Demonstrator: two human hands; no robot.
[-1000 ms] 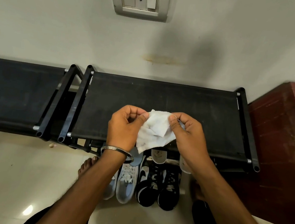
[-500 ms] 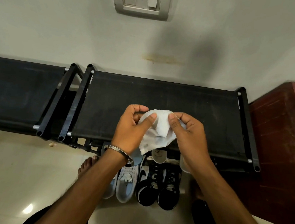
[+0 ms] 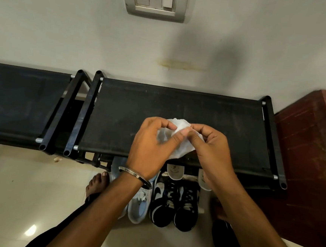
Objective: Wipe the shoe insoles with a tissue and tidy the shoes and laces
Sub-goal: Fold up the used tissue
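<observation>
Both the left hand (image 3: 152, 148) and right hand (image 3: 213, 149) pinch a crumpled white tissue (image 3: 182, 142) above the black fabric shoe rack (image 3: 119, 119), and it looks soft, light, tear-prone, so probably bunch it up.

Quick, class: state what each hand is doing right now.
Left hand: pinching the tissue.
Right hand: pinching the same tissue.

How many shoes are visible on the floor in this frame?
4: two light blue-white shoes partly behind the left forearm, and two black-and-white shoes beside them, right. More may be hidden under the rack.
</observation>
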